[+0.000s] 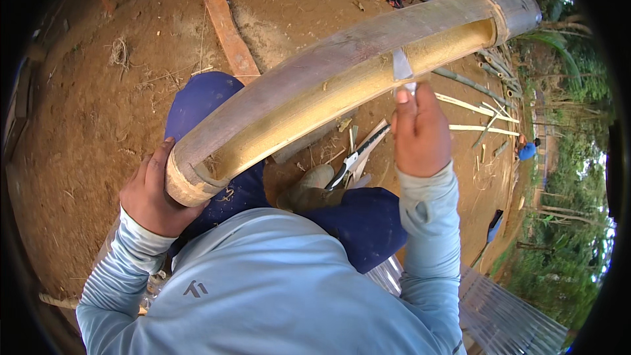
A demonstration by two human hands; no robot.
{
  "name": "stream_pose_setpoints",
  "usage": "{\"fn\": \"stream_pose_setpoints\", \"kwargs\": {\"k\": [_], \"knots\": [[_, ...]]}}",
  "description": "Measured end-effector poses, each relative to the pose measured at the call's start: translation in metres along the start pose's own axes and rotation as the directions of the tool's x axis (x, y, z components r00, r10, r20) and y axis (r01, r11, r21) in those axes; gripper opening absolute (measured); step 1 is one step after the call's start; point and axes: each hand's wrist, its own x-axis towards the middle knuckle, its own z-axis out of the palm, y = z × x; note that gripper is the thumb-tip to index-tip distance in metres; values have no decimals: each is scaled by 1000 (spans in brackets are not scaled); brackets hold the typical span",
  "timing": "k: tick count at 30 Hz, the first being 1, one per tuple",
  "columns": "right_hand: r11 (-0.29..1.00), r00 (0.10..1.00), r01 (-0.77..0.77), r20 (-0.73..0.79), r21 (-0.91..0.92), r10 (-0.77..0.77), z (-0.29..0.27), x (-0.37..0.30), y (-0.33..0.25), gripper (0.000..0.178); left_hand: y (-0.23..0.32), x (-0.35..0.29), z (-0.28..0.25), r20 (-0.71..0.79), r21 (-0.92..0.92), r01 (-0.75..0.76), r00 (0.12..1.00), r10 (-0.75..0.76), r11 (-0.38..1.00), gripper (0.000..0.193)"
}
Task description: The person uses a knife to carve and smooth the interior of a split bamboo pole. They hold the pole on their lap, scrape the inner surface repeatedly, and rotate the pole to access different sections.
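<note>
A thick bamboo pole (pixel 282 69) lies slantwise across my lap, rising from lower left to upper right. A long opening is cut along its side, showing the pale yellow inner wall. My left hand (pixel 156 190) is wrapped round its near end by a node. My right hand (pixel 424 133) is closed round the handle of a knife (pixel 402 66), most of which the fingers hide. The knife's broad blade points up and reaches into the opening, against or close to its lower edge.
Beside my boot (pixel 305 187) lies a handsaw (pixel 355 160). A wooden plank (pixel 229 29) rests on the dirt ahead. Split bamboo strips (pixel 483 128) and poles (pixel 473 84) lie to the right. Farther right is a person in blue (pixel 527 151). Corrugated clear sheeting (pixel 513 309) stands at lower right.
</note>
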Motion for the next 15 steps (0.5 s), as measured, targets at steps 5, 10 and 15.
{"fn": "stream_pose_setpoints", "kwargs": {"k": [5,10,15], "knots": [[974,991,-132,45,183,126,7,-3,-6,22,6,-1,2,-50,20,-1,999,2,1000,92],[975,985,-168,69,145,160,5,-6,-6,23,5,-3,5,-59,33,-3,998,5,999,91],[971,979,-179,127,161,160,12,-28,-9,24,3,-8,9,-42,24,54,998,-53,998,104]]}}
